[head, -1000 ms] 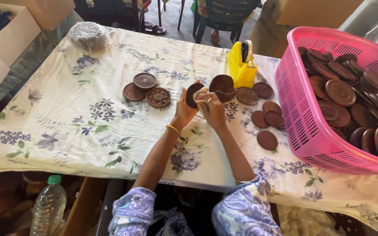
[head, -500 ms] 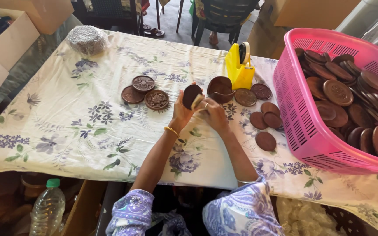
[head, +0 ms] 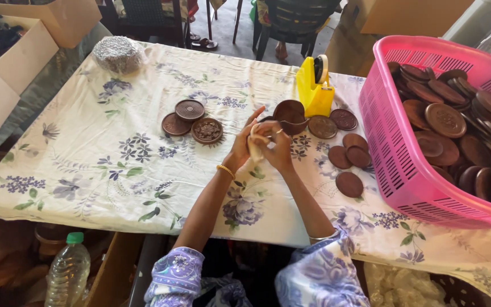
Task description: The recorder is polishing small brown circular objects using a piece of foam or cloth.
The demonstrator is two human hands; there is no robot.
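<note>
Floral cloth is covering the desk (head: pixel 86 170), with cartons and chairs crowding the far side. Both hands are meeting at the middle: the left hand (head: pixel 242 149) and right hand (head: pixel 278 150) are pressing together around a pale cloth (head: pixel 255 149), and whether a disc is inside, I cannot tell. Just beyond the fingers a brown bowl (head: pixel 290 115) is sitting beside the yellow tape dispenser (head: pixel 314 91). Loose discs (head: pixel 349 165) are lying to the right, close to the pink basket (head: pixel 393 148), while three patterned discs (head: pixel 191 120) are waiting apart on the left.
</note>
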